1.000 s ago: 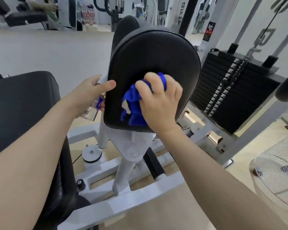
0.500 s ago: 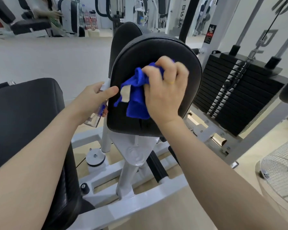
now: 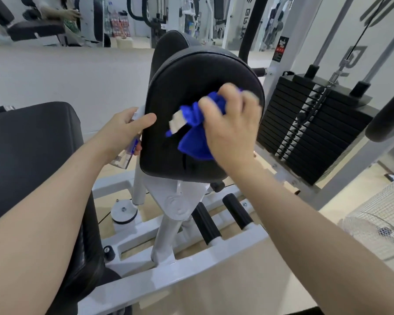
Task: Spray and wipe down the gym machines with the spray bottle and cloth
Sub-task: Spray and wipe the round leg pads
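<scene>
pale floor (image 3: 248, 289), white machine frame (image 3: 168, 267), perhaps a fan (image 3: 378, 223) on it

The cloth (image 3: 195, 130) is bright blue with a pale beige tag. The pad (image 3: 191, 71) is black; the machine frame (image 3: 180, 253) is white. The weight stack (image 3: 305, 133) is black with a silvery centre strip. The spray bottle (image 3: 125, 155) is clear with a blue label. The floor (image 3: 237, 287) is pale beige.

Right hand (image 3: 231, 130) presses blue cloth (image 3: 195, 130) against black pad (image 3: 191, 73).

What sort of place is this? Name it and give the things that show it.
A gym, most likely. A black weight stack stands on steel guide rods, a padded machine sits on a white frame, and more exercise machines stand behind.
</scene>
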{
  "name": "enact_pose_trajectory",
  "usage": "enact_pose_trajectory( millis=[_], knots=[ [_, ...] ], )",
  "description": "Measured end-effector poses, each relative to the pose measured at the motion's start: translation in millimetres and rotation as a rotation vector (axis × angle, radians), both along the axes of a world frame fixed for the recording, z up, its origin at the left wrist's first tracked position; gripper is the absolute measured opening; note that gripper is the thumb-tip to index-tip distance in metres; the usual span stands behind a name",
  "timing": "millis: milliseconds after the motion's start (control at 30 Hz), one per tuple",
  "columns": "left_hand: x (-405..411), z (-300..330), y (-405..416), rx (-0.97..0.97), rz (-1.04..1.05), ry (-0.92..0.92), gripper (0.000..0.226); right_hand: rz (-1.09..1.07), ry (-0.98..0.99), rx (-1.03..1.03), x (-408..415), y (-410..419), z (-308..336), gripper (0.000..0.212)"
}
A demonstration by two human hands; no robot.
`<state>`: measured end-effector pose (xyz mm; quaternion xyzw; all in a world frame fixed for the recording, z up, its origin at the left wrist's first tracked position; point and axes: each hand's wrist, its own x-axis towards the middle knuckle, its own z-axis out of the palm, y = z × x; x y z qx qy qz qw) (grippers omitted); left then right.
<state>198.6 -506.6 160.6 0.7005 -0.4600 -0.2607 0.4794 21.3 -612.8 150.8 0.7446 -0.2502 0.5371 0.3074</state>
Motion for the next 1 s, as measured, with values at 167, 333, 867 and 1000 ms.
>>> enact_pose_trajectory(
  millis=[167, 333, 867, 1000],
  knots=[
    [3, -1, -1, 0.01, -0.024, 0.012, 0.033, 0.072, 0.324, -0.072, -5, 4, -28, 0.02],
    [8, -6, -7, -0.007, -0.039, 0.007, 0.032, -0.008, -0.076, 0.038, 0, -1, 36, 0.015],
    [10, -5, -4, 0.002, 0.009, 0.01, 0.023, 0.148, -0.182, 0.073, 25, 5, 21, 0.016],
    [4, 1, -4, -0.047, 0.006, 0.046, 0.011, 0.218, 0.22, -0.025, 30, 17, -25, 0.015]
  ],
)
